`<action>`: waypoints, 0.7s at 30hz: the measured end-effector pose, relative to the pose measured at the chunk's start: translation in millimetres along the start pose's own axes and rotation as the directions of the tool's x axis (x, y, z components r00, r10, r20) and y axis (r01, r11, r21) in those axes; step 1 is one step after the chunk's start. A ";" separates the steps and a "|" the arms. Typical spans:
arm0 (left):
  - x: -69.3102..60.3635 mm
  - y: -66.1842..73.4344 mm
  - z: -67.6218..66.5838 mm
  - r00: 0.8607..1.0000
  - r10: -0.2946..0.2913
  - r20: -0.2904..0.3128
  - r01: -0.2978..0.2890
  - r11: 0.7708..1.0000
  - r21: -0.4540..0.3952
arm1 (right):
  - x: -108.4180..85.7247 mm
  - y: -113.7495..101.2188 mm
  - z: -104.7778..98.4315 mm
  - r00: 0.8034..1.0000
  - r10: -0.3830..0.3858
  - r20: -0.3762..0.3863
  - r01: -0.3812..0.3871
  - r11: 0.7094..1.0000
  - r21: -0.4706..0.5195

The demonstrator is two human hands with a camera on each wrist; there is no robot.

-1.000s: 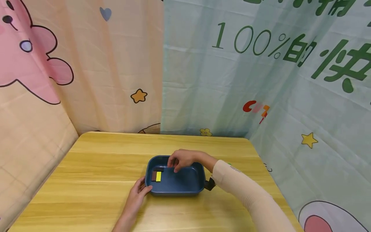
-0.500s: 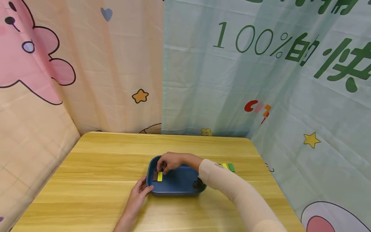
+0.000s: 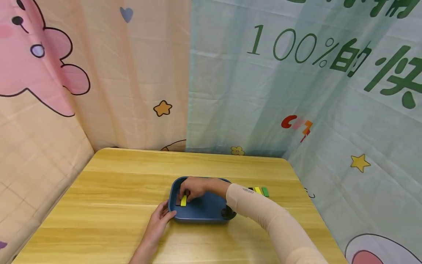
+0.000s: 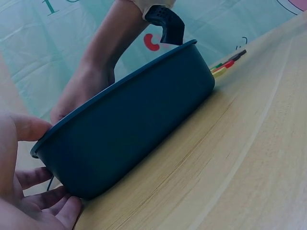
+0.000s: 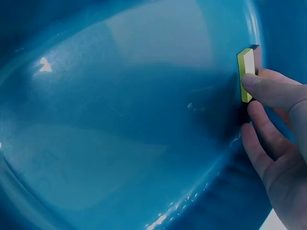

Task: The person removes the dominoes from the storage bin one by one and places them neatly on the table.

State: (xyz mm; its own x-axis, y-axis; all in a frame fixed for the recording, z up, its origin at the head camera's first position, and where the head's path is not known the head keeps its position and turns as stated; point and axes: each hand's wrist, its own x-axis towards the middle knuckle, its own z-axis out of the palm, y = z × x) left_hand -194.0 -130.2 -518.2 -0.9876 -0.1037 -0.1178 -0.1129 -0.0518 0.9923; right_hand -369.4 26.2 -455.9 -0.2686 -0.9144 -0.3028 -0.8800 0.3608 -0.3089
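A blue rectangular tray (image 3: 211, 207) with rounded corners stands on the table. My left hand (image 3: 157, 221) holds its left end, thumb on the rim and fingers against the outer wall, as the left wrist view shows. My right hand (image 3: 194, 186) reaches down into the tray's left part. Its thumb and a finger pinch a yellow block (image 5: 245, 76) in the right wrist view. A brown block (image 3: 178, 201) lies to the left of the yellow one, partly covered by the fingers. Whatever else lies under the right hand is hidden.
On the table beyond the tray's right end lie several small blocks, among them a green block (image 3: 265, 191) and another yellow block (image 3: 257, 190). The right sleeve partly covers that group. A black wrist device (image 3: 227, 212) hangs over the tray's right end. Printed curtains (image 3: 224, 91) enclose the table.
My right hand has moved left and down onto the blocks, and now pinches the yellow one. It covers the dark block seen earlier behind it. My left hand has kept its hold.
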 end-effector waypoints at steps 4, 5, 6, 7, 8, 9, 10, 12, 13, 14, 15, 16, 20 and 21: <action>-0.4 -0.4 -0.2 1.000 0.004 0.005 -0.004 1.000 -0.001 | 0.7 -2.2 0.6 1.000 0.002 -0.008 -0.002 1.000 -0.016; -0.4 -0.6 -0.2 1.000 0.006 0.005 -0.006 1.000 -0.001 | 1.0 -2.8 0.5 1.000 0.003 -0.013 -0.004 1.000 -0.017; -0.4 -0.6 -0.3 1.000 0.006 0.004 -0.006 1.000 -0.002 | 1.4 -3.3 0.5 1.000 0.001 -0.016 -0.001 1.000 -0.019; -0.5 -0.8 0.0 1.000 0.004 0.002 -0.004 1.000 -0.002 | 1.4 -3.6 0.8 1.000 0.002 -0.020 -0.002 1.000 -0.021; -0.5 -1.0 0.2 1.000 0.004 0.000 -0.004 1.000 0.000 | 1.3 -3.9 1.0 1.000 0.003 -0.022 -0.004 1.000 -0.025; -0.3 -1.3 0.4 1.000 0.001 -0.001 -0.001 1.000 0.001 | 1.3 -4.2 1.1 1.000 0.003 -0.023 -0.004 0.999 -0.032; -0.2 -1.5 0.6 1.000 0.000 -0.003 0.000 1.000 0.001 | 1.3 -4.4 1.1 1.000 0.003 -0.023 -0.004 0.999 -0.041; -0.1 -2.0 0.8 1.000 -0.006 -0.006 0.006 1.000 0.000 | 1.4 -4.5 1.9 1.000 0.004 -0.015 -0.005 0.998 -0.066; 0.0 -1.8 0.7 1.000 -0.008 -0.005 0.008 1.000 0.000 | 1.7 -4.4 2.1 1.000 0.005 -0.010 -0.006 0.997 -0.082; 0.0 -1.5 0.6 1.000 -0.009 -0.004 0.009 1.000 -0.002 | 2.0 -4.5 2.2 1.000 0.007 -0.003 -0.007 0.996 -0.092; 0.0 -1.4 0.5 1.000 -0.012 -0.003 0.012 1.000 -0.003 | 2.4 -4.6 2.4 1.000 0.008 0.005 -0.007 0.995 -0.101; -0.1 -1.1 0.5 1.000 -0.013 -0.004 0.013 1.000 -0.004 | 2.8 -4.6 2.9 1.000 0.011 0.011 -0.010 0.994 -0.107; -0.9 -0.2 0.4 1.000 -0.012 0.004 0.012 1.000 -0.011 | 4.5 -5.5 4.0 0.999 0.031 0.034 -0.027 0.994 -0.109; -1.1 -0.3 0.4 1.000 -0.012 0.005 0.012 1.000 -0.012 | 4.9 -5.8 4.0 0.999 0.033 0.038 -0.029 0.994 -0.109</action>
State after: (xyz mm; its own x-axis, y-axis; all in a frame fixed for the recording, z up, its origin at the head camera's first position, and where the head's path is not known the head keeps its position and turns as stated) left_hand -192.9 -129.7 -518.3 -0.9868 -0.0981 -0.1292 -0.1231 -0.0652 0.9902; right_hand -364.0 20.4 -459.2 -0.2824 -0.8944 -0.3470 -0.9093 0.3648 -0.2002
